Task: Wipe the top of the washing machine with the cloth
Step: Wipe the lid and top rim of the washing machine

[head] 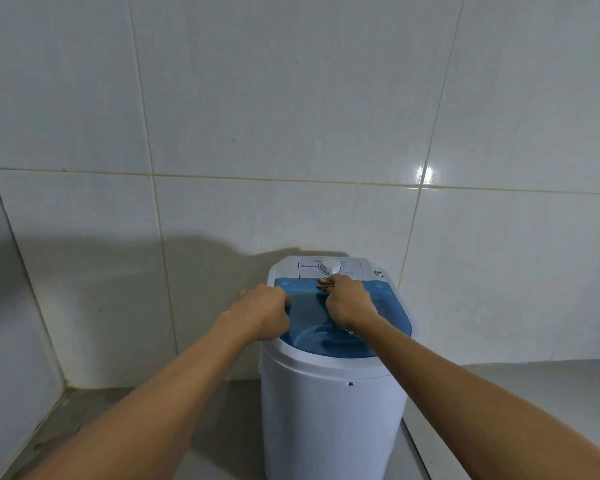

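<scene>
A small white washing machine [329, 410] stands against the tiled wall, topped by a translucent blue lid [392, 327] and a white control panel with a round dial [330, 266] at the back. My right hand [349, 301] presses a bunched tan cloth [323, 284] onto the far part of the lid, just in front of the dial; most of the cloth is hidden under my fingers. My left hand [262, 311] rests with curled fingers on the lid's left edge, gripping the rim.
White tiled walls [291, 116] close in behind and at the left, forming a corner. The machine stands on a grey floor [222, 438]. A raised grey ledge [534, 382] runs along the right.
</scene>
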